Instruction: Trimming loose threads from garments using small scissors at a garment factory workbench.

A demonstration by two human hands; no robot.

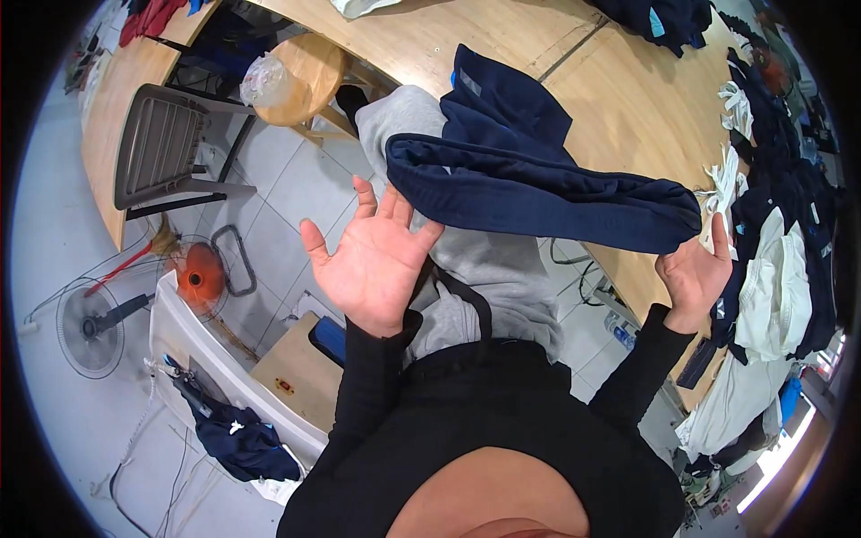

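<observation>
A navy garment (547, 211) stretches across in front of me, its wide gathered opening facing up like a long loop. The rest of its cloth spreads toward the table and carries a small pale patch. At the loop's left end is my left hand (372, 264), palm up, thumb and fingers spread. Some of its fingertips pass behind the cloth. My right hand (695, 276) is at the right end, palm up with the thumb held apart. Its other fingers are mostly hidden by the fabric. Neither hand is closed around the garment.
A wooden table (632, 108) lies ahead. Navy and white garments (776, 287) are heaped at right. On the left stand a round stool (309, 67) bearing a plastic bag (269, 82), a brown chair (161, 148), a fan (90, 327) and a white-edged bench (242, 368).
</observation>
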